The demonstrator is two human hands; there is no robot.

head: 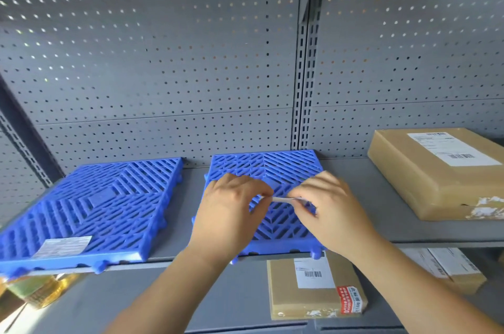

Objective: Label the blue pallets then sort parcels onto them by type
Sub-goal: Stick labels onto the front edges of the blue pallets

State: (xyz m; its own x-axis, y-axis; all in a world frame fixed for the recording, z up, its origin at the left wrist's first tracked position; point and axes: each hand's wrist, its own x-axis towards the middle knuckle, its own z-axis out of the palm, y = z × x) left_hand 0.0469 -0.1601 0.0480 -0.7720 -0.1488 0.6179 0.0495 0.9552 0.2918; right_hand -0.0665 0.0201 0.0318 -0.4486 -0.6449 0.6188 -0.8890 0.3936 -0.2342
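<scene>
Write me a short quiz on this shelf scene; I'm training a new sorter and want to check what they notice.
1. True or false: the left pallet already bears a label.
2. Which holds the strip: A left hand, B right hand, C both?
3. Fill in: the parcel on the pallets' shelf lies ___ of the right pallet.
Key: 1 true; 2 C; 3 right.

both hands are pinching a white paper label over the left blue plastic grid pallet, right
Wrong pallet. The head view shows the left hand and right hand pinching the white paper label over the right blue plastic grid pallet; the left blue plastic grid pallet lies apart from them, with a white sticker on its front corner.
</scene>
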